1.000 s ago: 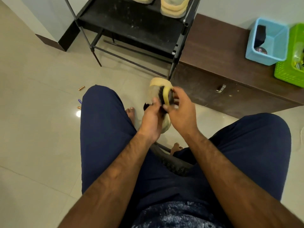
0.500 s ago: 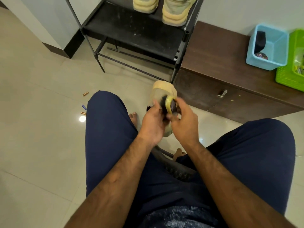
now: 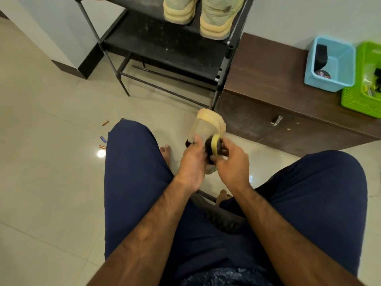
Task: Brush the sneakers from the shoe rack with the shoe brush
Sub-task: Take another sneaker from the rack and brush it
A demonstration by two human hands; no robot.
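- Left hand (image 3: 193, 162) grips a pale yellow sneaker (image 3: 206, 125) in the air btwn the knees, over the floor. Thumb lies on the near face and the other fingers wrap behind. Prob. held up like this so the face being worked tilts toward the person and is steadied against the strokes.
- Right hand (image 3: 231, 166) pinches the shoe brush (image 3: 214, 146) by its yellow-edged back, fingers curled round it. Dark bristles are turned onto the sneaker's near end and touch it, the grip you'd want for short scrubbing strokes.
- Shoe rack (image 3: 165, 46) stands straight ahead, within reach. A pair of sneakers (image 3: 216, 19) sits on an upper shelf, likely waiting their turn or already done. Can't tell which.
- Hidden: the sneaker's lower part is behind both hands, so I can't say if toe or heel points away. Left fingertips are out of sight behind the shoe, and the right fingertips are partly hidden by the brush.
- Cut off: the rack's top and the pair's uppers run out of frame.
- Unclear: dark items in the blue basket (image 3: 346, 65) and clutter in the green basket (image 3: 354, 98) on the cabinet (image 3: 268, 67) can't be ID'd.
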